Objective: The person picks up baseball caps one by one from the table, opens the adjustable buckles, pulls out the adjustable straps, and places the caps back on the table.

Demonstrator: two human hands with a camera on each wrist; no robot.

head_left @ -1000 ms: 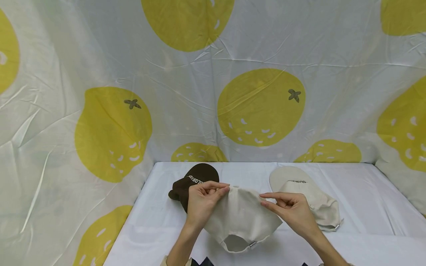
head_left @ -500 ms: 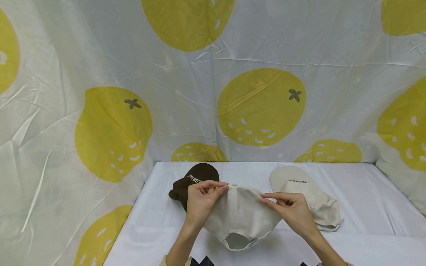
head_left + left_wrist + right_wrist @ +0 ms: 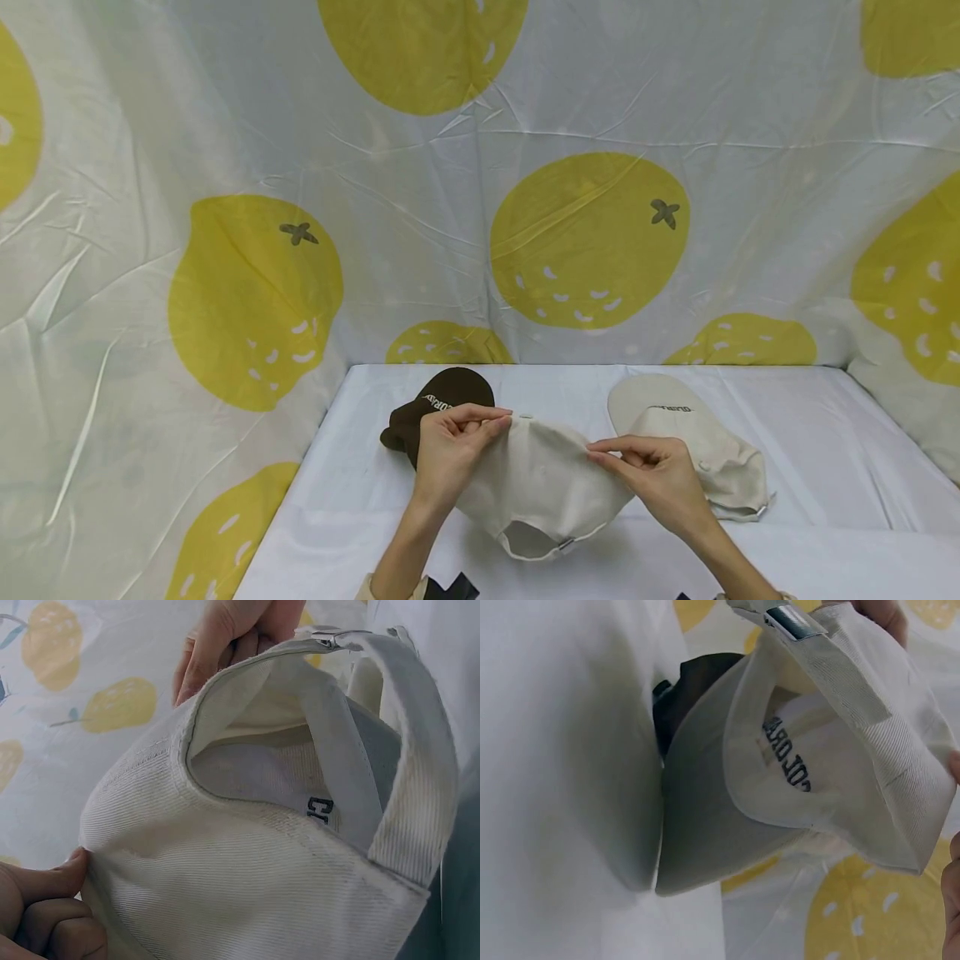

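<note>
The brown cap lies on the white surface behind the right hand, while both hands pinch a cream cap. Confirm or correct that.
Not the right hand: in the head view, the brown cap lies on the white surface behind the left hand, while both hands pinch a cream cap.

A beige fabric left sleeve (image 3: 365,590) and matching right sleeve (image 3: 786,596) are worn; beside the former, a black, angular piece (image 3: 456,588) (cut off below) is seen.

There are two cream caps (image 3: 555,483) (image 3: 720,458) and one dark brown cap (image 3: 453,387).
</note>
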